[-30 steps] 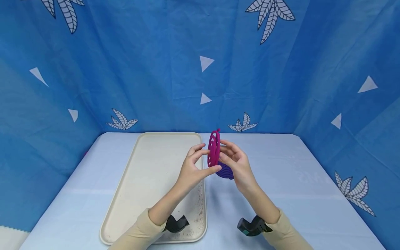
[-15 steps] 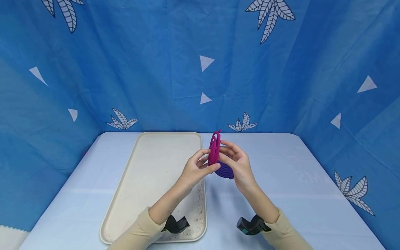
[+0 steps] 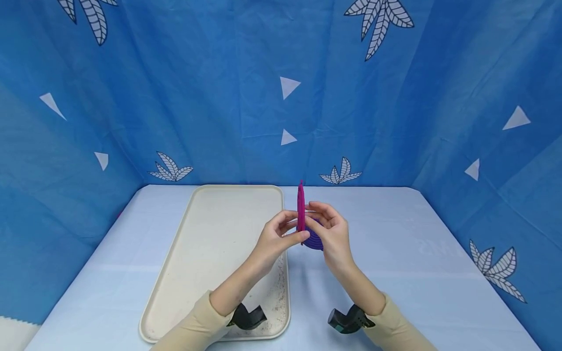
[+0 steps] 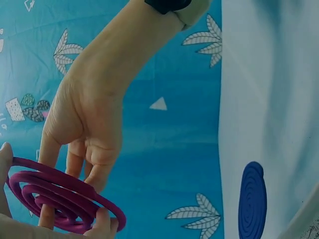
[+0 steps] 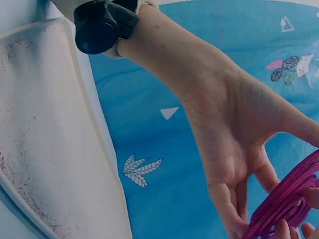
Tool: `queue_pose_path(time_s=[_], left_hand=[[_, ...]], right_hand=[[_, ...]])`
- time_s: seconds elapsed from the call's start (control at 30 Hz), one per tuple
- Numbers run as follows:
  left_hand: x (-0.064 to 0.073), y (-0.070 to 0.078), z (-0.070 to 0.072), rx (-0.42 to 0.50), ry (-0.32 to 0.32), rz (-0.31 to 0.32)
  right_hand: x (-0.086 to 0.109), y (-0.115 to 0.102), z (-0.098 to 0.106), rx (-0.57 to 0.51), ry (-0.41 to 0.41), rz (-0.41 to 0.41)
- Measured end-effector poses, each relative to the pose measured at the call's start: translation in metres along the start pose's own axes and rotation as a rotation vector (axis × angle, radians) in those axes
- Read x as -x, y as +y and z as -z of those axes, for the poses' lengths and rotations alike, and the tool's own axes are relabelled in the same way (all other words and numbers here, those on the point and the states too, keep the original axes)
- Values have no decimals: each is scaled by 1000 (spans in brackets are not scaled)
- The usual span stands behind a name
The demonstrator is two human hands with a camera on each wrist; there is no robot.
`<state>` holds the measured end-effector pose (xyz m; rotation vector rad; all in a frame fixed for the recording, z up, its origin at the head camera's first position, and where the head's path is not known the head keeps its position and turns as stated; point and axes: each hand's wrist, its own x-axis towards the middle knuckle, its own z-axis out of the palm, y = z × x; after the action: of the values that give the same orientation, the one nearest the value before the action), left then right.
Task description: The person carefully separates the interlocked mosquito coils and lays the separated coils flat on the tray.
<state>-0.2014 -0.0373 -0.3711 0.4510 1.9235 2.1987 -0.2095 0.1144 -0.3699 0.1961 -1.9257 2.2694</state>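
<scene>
Upright between both hands is a magenta spiral coaster [image 3: 301,207], seen nearly edge-on in the head view. In the left wrist view its open coils [image 4: 75,184] show, spread apart with gaps. My left hand [image 3: 270,239] pinches its lower left side, thumb at the near edge and fingers against the left face. From the other side, my right hand [image 3: 334,236] grips it between thumb and fingers. A dark purple spiral coaster [image 3: 313,242] lies flat on the table just beyond, partly hidden behind the magenta one and the right hand.
A cream rectangular tray [image 3: 219,234] with raised rim lies on the left of the white table [image 3: 408,243], under the left forearm. Brown specks mark its near right corner. Blue patterned cloth [image 3: 246,97] stands around the back and sides.
The left fingers have closed in onto the coaster from a looser spread. The magenta coaster has turned from slightly angled to nearly edge-on, and the right hand has shifted slightly left.
</scene>
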Motion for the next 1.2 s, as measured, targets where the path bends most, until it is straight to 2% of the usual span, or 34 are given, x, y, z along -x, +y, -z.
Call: queue_pose_path(time_s=[0.13,0.2,0.3,0.37,0.43,0.6,0.83,1.03,1.2], left_hand=[[0,0,0,-3,6,-25],[1,1,0,-3,3,-36],[1,3,1,2,6,-39],[1,4,2,-9,17,-41],[0,5,3,-47,52,-54],[-4,6,10,-167,162,-100],[-9,9,23,-275,287,-84],[-13,10,30,-338,396,-85],[-17,6,34,-322,465,-106]], right_hand=[[-1,2,0,35,-12,-42],[-2,2,2,29,-70,-94],[-4,1,4,-37,-173,-188],[-6,1,5,-83,-192,-232],[-7,0,6,-93,-162,-244],[-12,-4,11,-65,-39,-199],[-15,-10,18,-126,12,-137],[-19,-12,21,-180,56,-128],[-22,-12,23,-210,91,-158]])
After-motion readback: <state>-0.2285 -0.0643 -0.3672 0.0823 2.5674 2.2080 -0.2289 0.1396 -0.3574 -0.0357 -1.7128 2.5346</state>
